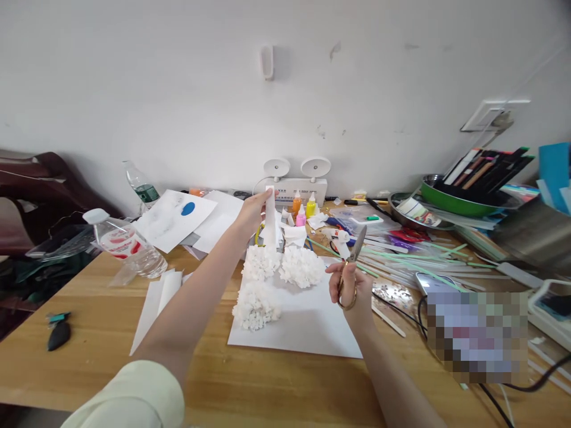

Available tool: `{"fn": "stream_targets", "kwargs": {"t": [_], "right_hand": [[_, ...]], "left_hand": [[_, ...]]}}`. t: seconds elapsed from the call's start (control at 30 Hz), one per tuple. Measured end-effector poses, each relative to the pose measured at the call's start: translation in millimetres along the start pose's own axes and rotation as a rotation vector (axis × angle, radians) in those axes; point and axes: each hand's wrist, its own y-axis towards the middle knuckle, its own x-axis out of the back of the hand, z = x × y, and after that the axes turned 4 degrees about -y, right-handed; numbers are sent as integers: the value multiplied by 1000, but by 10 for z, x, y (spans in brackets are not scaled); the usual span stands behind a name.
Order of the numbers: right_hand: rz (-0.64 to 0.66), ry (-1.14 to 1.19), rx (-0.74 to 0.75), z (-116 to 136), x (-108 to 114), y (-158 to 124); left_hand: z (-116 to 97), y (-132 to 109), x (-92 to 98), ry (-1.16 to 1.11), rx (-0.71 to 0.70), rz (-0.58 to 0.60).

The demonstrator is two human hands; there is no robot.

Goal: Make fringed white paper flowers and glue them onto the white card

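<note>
Raised over the back of the white sheet, my left hand (255, 213) pinches the top of a narrow white paper strip (270, 223), which hangs down. My right hand (352, 291) is closed round the gold handles of a pair of scissors (355, 252), with the blades pointing up and apart from the strip. Several ruffled white paper clusters lie on the white sheet (307, 327): one at the front left (255, 307), one behind it (261, 263), and another to the right (301, 266). The strip's lower end overlaps the rear left cluster, so I cannot tell whether they touch.
A hot glue gun (339, 241) lies behind the scissors. Orange, pink and yellow bottles (311, 205) stand before a twin-lamp box (319, 189). Long sticks, cables and a pixelated phone-like area crowd the right. A water bottle (131, 246) leans at left, near loose papers (176, 217).
</note>
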Motion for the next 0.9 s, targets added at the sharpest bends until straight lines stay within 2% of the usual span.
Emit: {"fn": "stream_targets", "kwargs": {"t": [0.07, 0.2, 0.3, 0.37, 0.47, 0.53, 0.6, 0.63, 0.67, 0.7, 0.73, 0.8, 0.9], "right_hand": [[17, -4, 1, -24, -7, -2], [54, -15, 7, -90, -16, -2], [66, -27, 19, -128, -15, 5], [71, -39, 12, -136, -16, 10], [98, -63, 7, -136, -38, 4], [137, -70, 2, -149, -71, -16], [179, -65, -12, -180, -113, -48], [196, -60, -14, -199, -133, -68], [213, -57, -13, -220, -152, -88], [225, -54, -7, -238, -167, -107], [238, -56, -1, -252, -178, -124], [278, -60, 4, -261, -191, -147], [397, -30, -9, -229, -205, -151]], "left_hand": [[99, 212, -10, 106, 9, -77], [343, 539, 23, 209, 58, -148], [400, 621, 81, 293, 45, -183], [360, 560, 103, 333, -6, -206], [280, 219, 66, 363, -98, -170], [278, -186, -5, 369, -118, -37], [331, -671, -93, 370, -101, 174], [370, -910, -137, 379, -102, 364], [412, -1128, -179, 402, -94, 498], [452, -1313, -219, 432, -96, 568], [487, -1459, -254, 468, -121, 588], [536, -1634, -307, 557, -204, 517], [570, -1692, -322, 666, -272, 452]]}}
